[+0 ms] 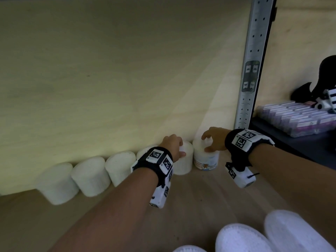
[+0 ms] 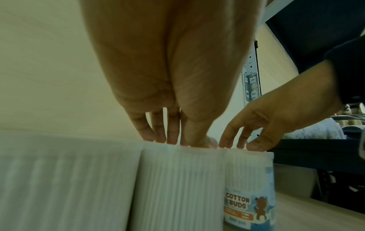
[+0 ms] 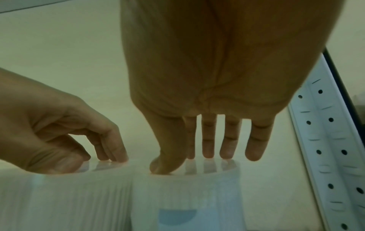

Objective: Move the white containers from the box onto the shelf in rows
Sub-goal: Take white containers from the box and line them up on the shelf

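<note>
Several white ribbed containers (image 1: 91,177) stand in a row along the shelf's back panel. My left hand (image 1: 179,150) rests its fingertips on the lid of a plain container (image 1: 183,164), second from the row's right end. The left wrist view shows those fingers (image 2: 171,137) straight down on that lid (image 2: 177,187). My right hand (image 1: 207,142) touches the top of the end container (image 1: 205,160), labelled "Cotton Buds" (image 2: 248,195). Its thumb (image 3: 166,165) presses the lid's near edge, and the little finger hangs past the lid. The two containers stand side by side, touching.
A perforated metal upright (image 1: 251,70) stands just right of the end container. Beyond it a dark shelf holds purple packs (image 1: 300,119) and a black object (image 1: 327,75). Blurred white containers (image 1: 241,237) lie near the bottom edge. The wooden shelf floor (image 1: 200,197) stretches in front of the row.
</note>
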`<state>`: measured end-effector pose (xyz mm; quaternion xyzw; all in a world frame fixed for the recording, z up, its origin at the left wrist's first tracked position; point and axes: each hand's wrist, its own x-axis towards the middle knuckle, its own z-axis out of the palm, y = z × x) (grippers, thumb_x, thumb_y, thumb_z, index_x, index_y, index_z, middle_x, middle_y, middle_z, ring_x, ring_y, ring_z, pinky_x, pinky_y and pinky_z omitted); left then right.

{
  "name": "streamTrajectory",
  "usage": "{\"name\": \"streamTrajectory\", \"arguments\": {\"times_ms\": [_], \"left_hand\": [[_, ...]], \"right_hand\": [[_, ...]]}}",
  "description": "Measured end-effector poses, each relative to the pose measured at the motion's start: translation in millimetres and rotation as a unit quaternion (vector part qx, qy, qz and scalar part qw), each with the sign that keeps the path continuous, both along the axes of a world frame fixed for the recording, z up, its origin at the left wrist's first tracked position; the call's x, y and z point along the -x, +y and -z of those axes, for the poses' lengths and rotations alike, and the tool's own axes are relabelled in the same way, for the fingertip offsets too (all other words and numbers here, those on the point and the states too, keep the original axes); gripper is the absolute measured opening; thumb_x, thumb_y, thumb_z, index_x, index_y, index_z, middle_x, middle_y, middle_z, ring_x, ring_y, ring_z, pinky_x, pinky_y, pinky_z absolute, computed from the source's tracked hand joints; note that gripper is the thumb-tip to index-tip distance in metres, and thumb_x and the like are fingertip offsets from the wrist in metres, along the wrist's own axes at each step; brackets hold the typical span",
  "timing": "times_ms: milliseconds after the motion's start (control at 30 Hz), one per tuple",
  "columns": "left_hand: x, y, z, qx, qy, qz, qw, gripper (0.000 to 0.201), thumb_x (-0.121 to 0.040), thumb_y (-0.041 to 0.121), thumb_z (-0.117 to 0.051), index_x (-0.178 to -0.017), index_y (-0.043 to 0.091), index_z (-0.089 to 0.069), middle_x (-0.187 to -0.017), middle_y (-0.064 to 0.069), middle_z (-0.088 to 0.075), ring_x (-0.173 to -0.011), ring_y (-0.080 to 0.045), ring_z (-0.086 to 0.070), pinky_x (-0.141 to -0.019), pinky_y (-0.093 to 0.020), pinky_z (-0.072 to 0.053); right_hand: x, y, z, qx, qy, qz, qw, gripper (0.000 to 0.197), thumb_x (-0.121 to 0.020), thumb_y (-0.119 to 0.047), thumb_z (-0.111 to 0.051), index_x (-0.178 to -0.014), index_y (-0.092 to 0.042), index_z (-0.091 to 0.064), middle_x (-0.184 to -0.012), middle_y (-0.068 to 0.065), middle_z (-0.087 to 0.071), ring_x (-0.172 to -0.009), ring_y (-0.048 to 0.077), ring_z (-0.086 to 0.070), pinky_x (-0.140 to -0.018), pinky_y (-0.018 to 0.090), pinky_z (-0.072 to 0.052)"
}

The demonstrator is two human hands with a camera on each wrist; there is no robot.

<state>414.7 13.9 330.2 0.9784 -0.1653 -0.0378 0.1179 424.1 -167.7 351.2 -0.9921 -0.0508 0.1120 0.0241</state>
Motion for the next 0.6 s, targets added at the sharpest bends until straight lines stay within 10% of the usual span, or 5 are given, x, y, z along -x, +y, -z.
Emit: {"name": "streamTrajectory", "arguments": {"times_ms": [200, 600], "left_hand": [[-0.1, -1.5, 1.1, 0.006, -0.005, -0.006, 1.0, 0.046, -0.091, 0.028, -0.061, -0.131, 0.008, -0.049, -0.135, -0.012, -0.045, -0.127, -0.03, -0.042, -0.105, -0.038, -0.039], [0.4, -0.5, 1.6, 0.014, -0.005, -0.003, 1.0, 0.045, -0.091, 0.028, -0.061, -0.13, 0.008, -0.049, -0.135, -0.011, -0.045, -0.127, -0.029, -0.041, -0.105, -0.037, -0.038]], "right_hand": [[1.0, -0.9, -3.0, -0.009, -0.023, -0.012, 1.0, 0.047, -0.089, -0.024, -0.059, -0.135, -0.029, -0.05, -0.145, 0.004, -0.04, -0.135, 0.029, -0.034, -0.109, 0.038, -0.036], [-1.0, 5.7, 3.3, 0.003, -0.021, 0.013, 1.0, 0.067, -0.09, -0.05, -0.055, -0.142, -0.01, -0.041, -0.144, 0.01, -0.042, -0.13, 0.027, -0.045, -0.106, 0.033, -0.038]]}}
